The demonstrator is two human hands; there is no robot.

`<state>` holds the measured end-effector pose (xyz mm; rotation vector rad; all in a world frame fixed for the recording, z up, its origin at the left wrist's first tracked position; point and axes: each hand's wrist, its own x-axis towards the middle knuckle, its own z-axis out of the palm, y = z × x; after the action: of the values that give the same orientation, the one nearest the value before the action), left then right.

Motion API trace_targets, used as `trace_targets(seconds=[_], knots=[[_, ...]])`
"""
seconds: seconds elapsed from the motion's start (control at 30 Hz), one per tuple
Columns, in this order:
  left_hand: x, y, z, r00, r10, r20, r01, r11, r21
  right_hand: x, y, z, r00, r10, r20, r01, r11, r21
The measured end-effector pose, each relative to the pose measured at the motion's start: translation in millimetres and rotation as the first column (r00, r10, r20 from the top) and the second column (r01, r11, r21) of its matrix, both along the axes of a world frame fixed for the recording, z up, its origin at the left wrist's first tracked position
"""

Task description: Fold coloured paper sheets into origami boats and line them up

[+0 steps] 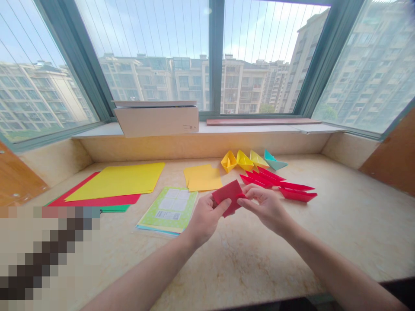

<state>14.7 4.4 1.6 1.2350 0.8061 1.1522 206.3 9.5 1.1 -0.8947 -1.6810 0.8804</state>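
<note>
A small folded piece of red paper (231, 194) is held up between my two hands, above the stone counter. My left hand (207, 216) pinches its left side, with the thumb lying across the front. At its right edge my right hand (264, 205) grips a corner between thumb and fingers. Just behind my right hand lie several red paper boats (259, 178), partly overlapping. Beyond them stand yellow paper boats (244, 160) and one teal paper boat (275, 160) in a row.
Orange-yellow paper sheets (202, 178) lie behind my left hand. A green-covered paper pack (170, 207) is to its left. Large yellow sheets (119, 181) rest over red and green ones. A white box (157, 121) stands on the window sill (256, 128). The lower left is pixelated.
</note>
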Motion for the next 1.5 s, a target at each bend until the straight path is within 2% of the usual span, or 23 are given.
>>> trace_targets(seconds=[0.17,0.6,0.73,0.87,1.0,1.13,1.23,1.37,1.5], knots=[[0,0,0.0,1.000,0.001,0.027,0.000,0.999,-0.036,0,0,2.7,0.997,-0.028,0.075,0.029,1.000,-0.010],[-2,-2,-0.6,0.994,-0.028,-0.109,0.030,0.999,0.016,5,3,0.9,0.976,-0.111,0.187,0.097,0.992,0.080],[-2,-2,-0.8,0.994,-0.024,-0.102,0.026,0.999,0.024,7,5,0.2,0.971,-0.114,0.208,0.094,0.990,0.102],[-3,-1,-2.3,0.995,-0.006,-0.097,0.009,1.000,0.024,8,5,0.3,0.970,-0.058,0.237,0.032,0.993,0.110],[-3,-1,-2.4,0.995,-0.008,-0.098,0.011,0.999,0.033,3,4,-4.1,0.985,-0.043,0.167,0.030,0.996,0.080],[-3,-2,0.9,0.996,-0.066,-0.064,0.065,0.998,-0.025,-2,4,-9.3,1.000,-0.011,-0.011,0.010,0.997,-0.077],[-2,-2,2.6,0.990,-0.107,-0.095,0.105,0.994,-0.028,-3,4,-9.7,0.998,0.025,-0.062,-0.032,0.991,-0.128],[-2,-2,2.3,0.985,-0.116,-0.131,0.119,0.993,0.013,-3,4,-8.5,0.999,0.035,-0.011,-0.036,0.990,-0.133],[-2,-2,2.0,0.984,-0.131,-0.123,0.136,0.990,0.033,-5,2,-7.4,0.999,-0.050,-0.020,0.048,0.996,-0.073]])
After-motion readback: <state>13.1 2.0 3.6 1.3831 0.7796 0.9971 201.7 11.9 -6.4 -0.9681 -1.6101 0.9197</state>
